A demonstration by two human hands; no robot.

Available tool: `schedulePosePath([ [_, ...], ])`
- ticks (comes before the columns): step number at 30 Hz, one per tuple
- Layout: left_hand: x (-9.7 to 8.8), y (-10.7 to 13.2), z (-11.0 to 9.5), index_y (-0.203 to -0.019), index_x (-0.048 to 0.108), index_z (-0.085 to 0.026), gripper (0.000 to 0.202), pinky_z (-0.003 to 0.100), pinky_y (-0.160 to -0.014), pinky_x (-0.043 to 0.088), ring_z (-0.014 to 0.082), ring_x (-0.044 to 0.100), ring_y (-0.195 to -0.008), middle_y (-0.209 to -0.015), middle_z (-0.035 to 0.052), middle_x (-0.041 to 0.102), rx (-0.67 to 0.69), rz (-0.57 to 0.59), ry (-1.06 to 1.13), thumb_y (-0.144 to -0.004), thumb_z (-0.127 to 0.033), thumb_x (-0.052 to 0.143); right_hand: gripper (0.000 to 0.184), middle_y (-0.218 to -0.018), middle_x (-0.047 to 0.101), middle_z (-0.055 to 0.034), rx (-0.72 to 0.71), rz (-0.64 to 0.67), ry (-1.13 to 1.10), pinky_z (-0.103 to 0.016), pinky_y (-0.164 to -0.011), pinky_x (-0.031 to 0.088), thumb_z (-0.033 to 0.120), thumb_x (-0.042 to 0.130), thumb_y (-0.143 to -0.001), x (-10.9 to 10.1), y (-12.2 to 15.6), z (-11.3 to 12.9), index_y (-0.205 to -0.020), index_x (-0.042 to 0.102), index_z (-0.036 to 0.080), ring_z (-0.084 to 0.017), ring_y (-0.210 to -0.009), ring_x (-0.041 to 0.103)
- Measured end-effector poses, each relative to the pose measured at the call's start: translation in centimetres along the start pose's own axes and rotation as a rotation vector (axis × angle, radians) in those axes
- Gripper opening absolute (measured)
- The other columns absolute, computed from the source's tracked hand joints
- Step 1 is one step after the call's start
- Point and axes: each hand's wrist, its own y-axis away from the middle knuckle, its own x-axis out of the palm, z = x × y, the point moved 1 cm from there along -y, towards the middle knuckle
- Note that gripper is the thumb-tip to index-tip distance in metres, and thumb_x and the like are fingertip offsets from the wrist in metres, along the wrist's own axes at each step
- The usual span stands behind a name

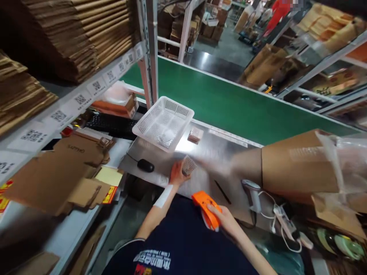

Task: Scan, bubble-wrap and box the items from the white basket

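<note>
My left hand [177, 173] is closed round a small mesh-patterned packet [188, 165] and holds it just above the steel worktable [212, 152]. My right hand [222, 217] grips an orange tape dispenser [206, 208] near the table's front edge, close to my body. A white perforated plastic basket [163, 122] stands on the table beyond my left hand, with a small clear packet inside it. A small pinkish packet [195, 135] lies right of the basket.
A black mouse [145, 165], a black pen [222, 191] and a white barcode scanner [252, 193] with its cable rest on the table. A cardboard box [298, 168] sits at right. Flattened cartons [65, 168] fill the left shelves. A green conveyor belt [229, 103] runs behind.
</note>
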Motion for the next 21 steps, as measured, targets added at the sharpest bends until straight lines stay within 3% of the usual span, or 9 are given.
schedulePosePath([
  [2,-0.2,-0.2,0.2,-0.147,0.05,0.001,0.084,0.056,-0.119,0.044,0.044,0.059,-0.137,-0.144,0.028,0.062,-0.002,-0.037,0.019,-0.073,-0.02,0.083,0.066,-0.056,0.065,-0.0029,-0.015,-0.085,-0.012,-0.027,-0.047,0.042,0.082,0.08,-0.071,-1.0,0.7,-0.1,-0.077,0.072,0.017,-0.016,-0.047,0.056],
  [5,0.1,-0.1,0.2,-0.146,0.044,0.008,0.086,0.059,-0.118,0.045,0.0489,0.057,-0.139,-0.147,0.0353,0.057,-0.01,-0.047,0.033,-0.075,-0.025,0.081,0.067,-0.064,0.07,-0.0057,-0.138,-0.13,-0.048,-0.031,-0.053,0.051,0.083,0.079,-0.072,-1.8,0.6,1.9,-0.084,0.073,0.017,-0.019,-0.053,0.062],
  [8,0.3,0.1,0.0,-0.147,0.042,0.005,0.094,0.061,-0.119,0.044,0.0512,0.056,-0.142,-0.151,0.0371,0.054,-0.044,-0.033,0.044,-0.073,-0.031,0.086,0.068,-0.068,0.072,-0.0071,-0.281,-0.095,-0.009,-0.035,-0.059,0.057,0.085,0.081,-0.066,-1.6,-0.5,4.0,-0.08,0.071,0.019,-0.022,-0.059,0.066],
  [11,-0.1,-0.1,-0.1,-0.153,0.043,-0.002,0.109,0.063,-0.123,0.042,0.0489,0.054,-0.146,-0.155,0.0327,0.055,-0.089,-0.01,0.123,-0.062,-0.031,0.096,0.069,-0.074,0.074,-0.0093,-0.335,-0.026,0.071,-0.036,-0.064,0.06,0.085,0.08,-0.069,-1.4,-1.6,4.2,-0.083,0.072,0.017,-0.024,-0.067,0.069],
  [14,-0.9,-0.6,0.0,-0.145,0.056,-0.013,0.085,0.056,-0.118,0.051,0.0376,0.064,-0.136,-0.146,0.0215,0.066,-0.191,-0.009,0.263,-0.07,-0.025,0.092,0.069,-0.081,0.077,-0.0114,-0.339,0.028,0.093,-0.038,-0.069,0.062,0.082,0.079,-0.073,-1.6,-2.8,2.8,-0.09,0.073,0.015,-0.025,-0.073,0.072],
  [17,-1.7,-1.0,0.2,-0.129,0.068,-0.006,0.045,0.046,-0.108,0.054,0.0306,0.07,-0.123,-0.13,0.0186,0.074,-0.221,-0.015,0.323,-0.086,-0.018,0.076,0.071,-0.079,0.076,-0.0111,-0.313,0.0,0.074,-0.04,-0.068,0.062,0.083,0.081,-0.069,-2.0,-4.2,1.1,-0.089,0.073,0.015,-0.026,-0.071,0.073],
  [19,-2.0,-1.1,0.1,-0.123,0.069,-0.001,0.037,0.047,-0.107,0.052,0.0308,0.07,-0.121,-0.124,0.0192,0.075,-0.204,-0.018,0.312,-0.09,-0.017,0.069,0.07,-0.079,0.076,-0.0107,-0.291,-0.025,0.061,-0.041,-0.069,0.063,0.083,0.082,-0.067,-2.0,-5.0,0.3,-0.086,0.073,0.017,-0.026,-0.07,0.073],
  [21,-2.2,-1.0,-0.2,-0.122,0.07,-0.002,0.035,0.049,-0.106,0.053,0.0312,0.071,-0.118,-0.122,0.0177,0.076,-0.198,-0.02,0.304,-0.09,-0.017,0.07,0.069,-0.079,0.077,-0.0114,-0.274,-0.023,0.044,-0.043,-0.07,0.063,0.083,0.083,-0.065,-1.8,-5.5,0.0,-0.086,0.073,0.017,-0.028,-0.07,0.074],
])
